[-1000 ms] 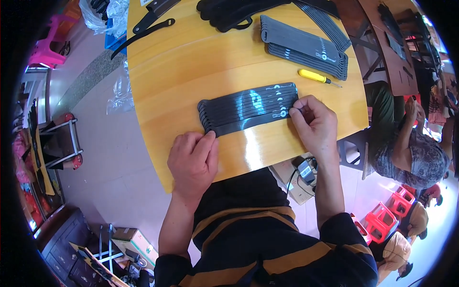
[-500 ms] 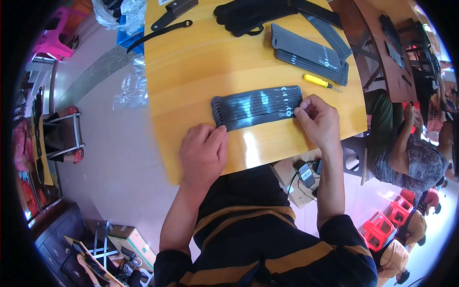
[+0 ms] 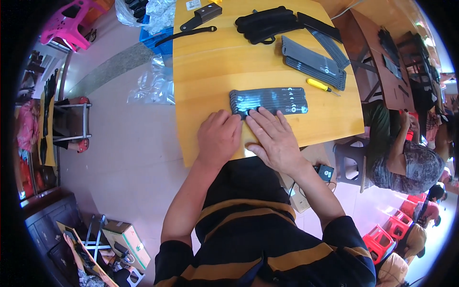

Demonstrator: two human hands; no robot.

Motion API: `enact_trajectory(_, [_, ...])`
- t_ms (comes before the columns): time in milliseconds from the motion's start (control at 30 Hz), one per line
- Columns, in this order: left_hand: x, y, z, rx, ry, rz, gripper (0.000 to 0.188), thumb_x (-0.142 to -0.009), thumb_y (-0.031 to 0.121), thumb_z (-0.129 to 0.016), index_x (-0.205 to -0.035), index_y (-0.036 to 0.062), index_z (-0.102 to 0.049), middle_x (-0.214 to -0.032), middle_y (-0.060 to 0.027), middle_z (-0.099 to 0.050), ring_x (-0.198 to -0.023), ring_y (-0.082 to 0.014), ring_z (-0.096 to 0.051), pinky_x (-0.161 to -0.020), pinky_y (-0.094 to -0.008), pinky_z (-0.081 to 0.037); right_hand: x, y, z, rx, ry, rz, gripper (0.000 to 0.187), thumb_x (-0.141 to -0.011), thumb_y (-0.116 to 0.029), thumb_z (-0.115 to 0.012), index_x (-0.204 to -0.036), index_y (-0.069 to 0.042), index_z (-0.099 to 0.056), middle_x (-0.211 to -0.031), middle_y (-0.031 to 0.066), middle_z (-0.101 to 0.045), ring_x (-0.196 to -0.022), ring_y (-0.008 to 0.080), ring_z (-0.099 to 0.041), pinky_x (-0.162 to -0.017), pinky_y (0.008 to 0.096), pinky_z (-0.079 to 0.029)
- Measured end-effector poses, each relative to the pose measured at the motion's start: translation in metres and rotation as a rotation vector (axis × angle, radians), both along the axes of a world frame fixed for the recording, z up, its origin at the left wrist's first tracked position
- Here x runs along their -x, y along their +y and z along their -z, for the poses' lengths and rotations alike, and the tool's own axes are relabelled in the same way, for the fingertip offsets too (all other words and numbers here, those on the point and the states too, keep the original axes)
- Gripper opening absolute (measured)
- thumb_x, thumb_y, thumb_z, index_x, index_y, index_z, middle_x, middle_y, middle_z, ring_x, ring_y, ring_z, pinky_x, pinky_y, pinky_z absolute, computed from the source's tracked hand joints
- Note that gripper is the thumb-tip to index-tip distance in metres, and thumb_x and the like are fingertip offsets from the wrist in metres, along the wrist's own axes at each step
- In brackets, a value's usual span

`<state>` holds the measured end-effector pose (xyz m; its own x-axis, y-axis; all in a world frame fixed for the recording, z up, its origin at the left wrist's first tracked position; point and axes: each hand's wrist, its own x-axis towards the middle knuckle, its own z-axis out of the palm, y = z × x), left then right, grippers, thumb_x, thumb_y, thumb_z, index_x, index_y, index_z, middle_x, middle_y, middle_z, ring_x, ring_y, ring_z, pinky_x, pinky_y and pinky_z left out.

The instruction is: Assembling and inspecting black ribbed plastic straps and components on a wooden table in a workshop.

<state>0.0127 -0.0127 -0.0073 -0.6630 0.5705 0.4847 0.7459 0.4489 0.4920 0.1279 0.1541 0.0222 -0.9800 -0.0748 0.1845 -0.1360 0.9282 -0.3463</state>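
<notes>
Near the front edge of the yellow wooden tabletop (image 3: 205,71), a fanned stack of shiny black straps (image 3: 270,98), lying flat and roughly crosswise, with rounded ends overlapping at the left and pale printed marks at the right. At the stack's near left corner, the left hand (image 3: 220,136), fingers curled in, with fingertips at the edge; impossible to tell whether pinching it. Along the near edge, the right hand (image 3: 275,138), open and palm down, fingers stretched forward with tips on the straps, thumb out toward the left hand.

Just beyond the right end, a yellow-handled screwdriver (image 3: 318,85), slim metal shaft pointing right. Farther back, a dark grey strap bundle (image 3: 311,57), set at a slant; behind and to its left, a plump black bundle (image 3: 267,24) with a small loop. At the far left, one loose black strap (image 3: 186,34), reaching past the table edge, below a brown case (image 3: 208,14). Beyond the left edge, clear plastic bags (image 3: 150,88) and a blue bin (image 3: 165,47).
</notes>
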Motion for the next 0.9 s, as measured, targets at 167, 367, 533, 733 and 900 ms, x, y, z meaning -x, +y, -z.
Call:
enact_trajectory(167, [0.0,0.005,0.001,-0.043,0.018,0.01,0.006,-0.086,0.012,-0.073,-0.089,0.0106,-0.068,-0.081,-0.0051,-0.059,-0.075,-0.028,-0.062,-0.065,-0.0415,-0.052,-0.001,0.005,0.006,-0.092,-0.103,-0.005,0.07,-0.098,-0.045,-0.065,-0.155,-0.009,-0.047,-0.16,0.0116,-0.047,-0.152,0.0321,-0.039,-0.125,0.0526,-0.026])
enact_trajectory(367, [0.006,-0.003,-0.002,0.033,-0.024,0.0,0.013,-0.083,0.01,-0.078,-0.095,0.0096,-0.073,-0.082,-0.0067,-0.062,-0.078,-0.029,-0.065,-0.067,-0.0414,-0.053,0.007,0.019,0.009,0.021,-0.133,-0.062,0.071,-0.096,-0.042,-0.067,-0.155,-0.008,-0.046,-0.164,0.0096,-0.043,-0.154,0.0299,-0.037,-0.124,0.0533,-0.028])
enact_trajectory(533, [-0.005,-0.017,0.03,0.044,0.007,0.021,0.01,-0.083,0.019,-0.065,-0.081,0.0096,-0.061,-0.078,-0.0089,-0.059,-0.077,-0.0304,-0.064,-0.067,-0.0481,-0.05,0.005,0.033,0.01,0.049,-0.239,-0.156,0.08,-0.095,-0.04,-0.066,-0.162,-0.006,-0.038,-0.167,0.0165,-0.037,-0.157,0.0362,-0.029,-0.129,0.048,-0.022])
enact_trajectory(733, [-0.007,0.021,0.024,-0.077,0.099,-0.044,0.015,-0.078,0.022,-0.068,-0.073,0.0108,-0.059,-0.077,-0.0073,-0.059,-0.079,-0.0282,-0.064,-0.068,-0.0435,-0.05,-0.011,0.064,0.013,-0.134,-0.115,-0.157,0.066,-0.107,-0.038,-0.049,-0.161,-0.003,-0.037,-0.169,0.0183,-0.034,-0.158,0.0375,-0.028,-0.128,0.0503,-0.019])
enact_trajectory(900, [-0.009,0.0,0.027,-0.051,0.117,-0.091,0.016,-0.079,0.022,-0.068,-0.074,0.0099,-0.059,-0.081,-0.008,-0.059,-0.082,-0.0284,-0.063,-0.07,-0.0441,-0.05,-0.003,0.044,0.015,-0.134,-0.092,-0.197,0.063,-0.109,-0.036,-0.046,-0.161,-0.004,-0.037,-0.17,0.0168,-0.032,-0.159,0.0357,-0.026,-0.129,0.0501,-0.018])
